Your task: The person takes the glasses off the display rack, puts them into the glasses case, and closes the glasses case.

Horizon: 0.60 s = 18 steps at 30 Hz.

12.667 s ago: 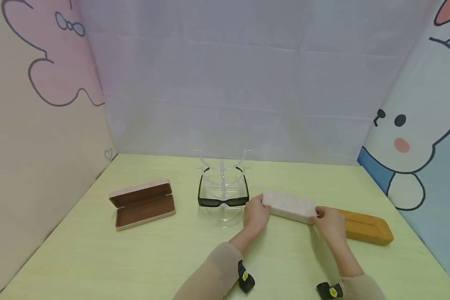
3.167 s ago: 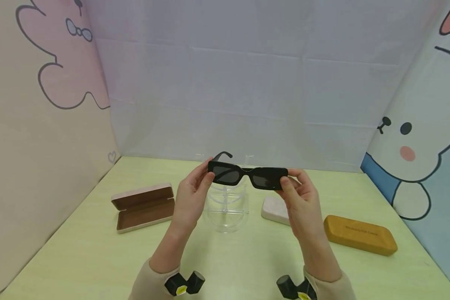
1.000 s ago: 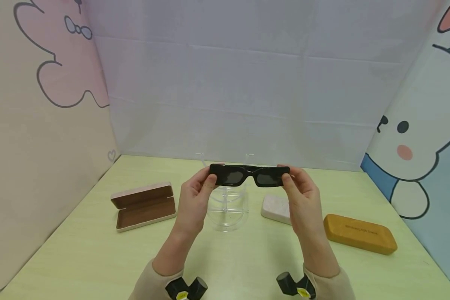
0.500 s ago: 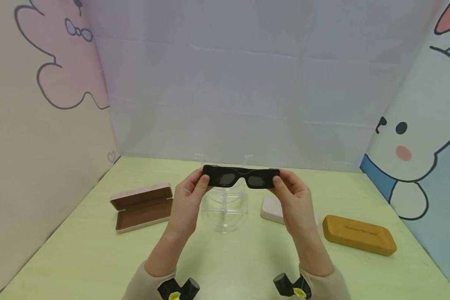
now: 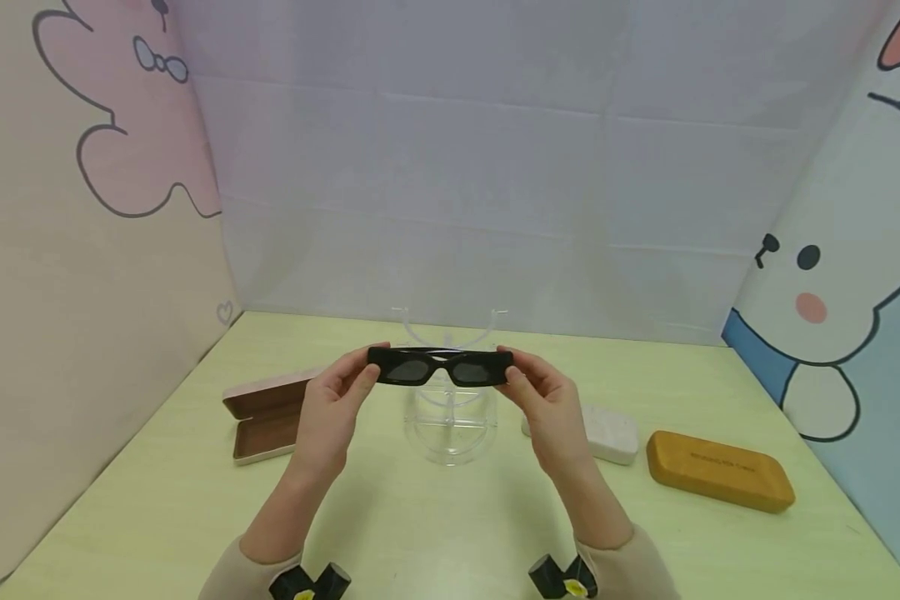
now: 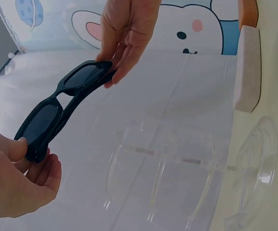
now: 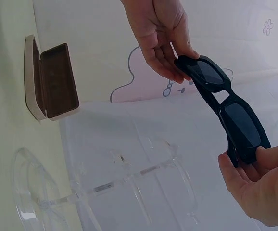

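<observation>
A pair of black sunglasses [image 5: 478,372] is held level above the table, lenses facing the head camera. My left hand [image 5: 328,421] pinches its left end between thumb and fingers. At the other end, my right hand [image 5: 557,417] pinches it the same way. Both wrist views show the sunglasses [image 6: 43,120] with the temples folded behind the lenses. Just behind stands a clear glasses stand [image 7: 103,187] with several curved tiers and a round base; no glasses hang on it. The sunglasses and hands cover part of it in the head view.
Left of the stand, a pale glasses case [image 5: 266,433] lies open, its brown lining showing, partly behind my left hand. A closed white case [image 5: 611,433] sits partly behind my right hand. Farther right lies a closed mustard case [image 5: 720,471] on the table [image 5: 435,533].
Earlier the sunglasses hung on the stand while both hands held the white case. Later, a raised temple folded in. Over the last second, both hands have brought the sunglasses left and slightly down.
</observation>
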Motion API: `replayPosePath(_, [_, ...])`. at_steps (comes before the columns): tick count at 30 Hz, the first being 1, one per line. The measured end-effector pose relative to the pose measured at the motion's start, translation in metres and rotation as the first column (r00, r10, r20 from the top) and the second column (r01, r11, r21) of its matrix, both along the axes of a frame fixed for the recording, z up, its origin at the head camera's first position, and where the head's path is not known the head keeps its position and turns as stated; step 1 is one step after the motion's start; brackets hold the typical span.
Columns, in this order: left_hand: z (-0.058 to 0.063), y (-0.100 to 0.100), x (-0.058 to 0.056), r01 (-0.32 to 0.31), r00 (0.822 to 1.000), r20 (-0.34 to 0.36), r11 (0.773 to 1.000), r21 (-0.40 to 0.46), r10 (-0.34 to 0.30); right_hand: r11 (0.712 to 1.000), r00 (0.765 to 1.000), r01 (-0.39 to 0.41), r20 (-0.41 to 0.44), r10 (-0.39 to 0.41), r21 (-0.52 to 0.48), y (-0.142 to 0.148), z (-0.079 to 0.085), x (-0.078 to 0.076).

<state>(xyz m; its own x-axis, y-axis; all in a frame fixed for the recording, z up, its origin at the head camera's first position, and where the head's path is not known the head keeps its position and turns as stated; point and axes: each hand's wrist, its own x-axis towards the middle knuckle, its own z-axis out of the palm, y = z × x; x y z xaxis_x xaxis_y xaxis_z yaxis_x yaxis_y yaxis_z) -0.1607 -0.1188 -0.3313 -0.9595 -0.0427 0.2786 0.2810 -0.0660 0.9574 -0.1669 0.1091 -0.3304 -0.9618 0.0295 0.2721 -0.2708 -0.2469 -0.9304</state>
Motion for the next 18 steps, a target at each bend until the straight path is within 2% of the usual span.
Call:
replayPosePath(10, [-0.006, -0.023, 0.003, -0.066, 0.997, 0.041, 0.993, -0.099, 0.070, 0.999, 0.999, -0.034, 0.012, 0.034, 0.021, -0.018, -0.008, -0.003])
replayPosePath(18, [-0.013, -0.041, 0.005, -0.097, 0.994, 0.045, 0.989, -0.108, 0.102, 0.995, 0.997, -0.083, 0.003, 0.083, 0.051, -0.033, -0.014, -0.003])
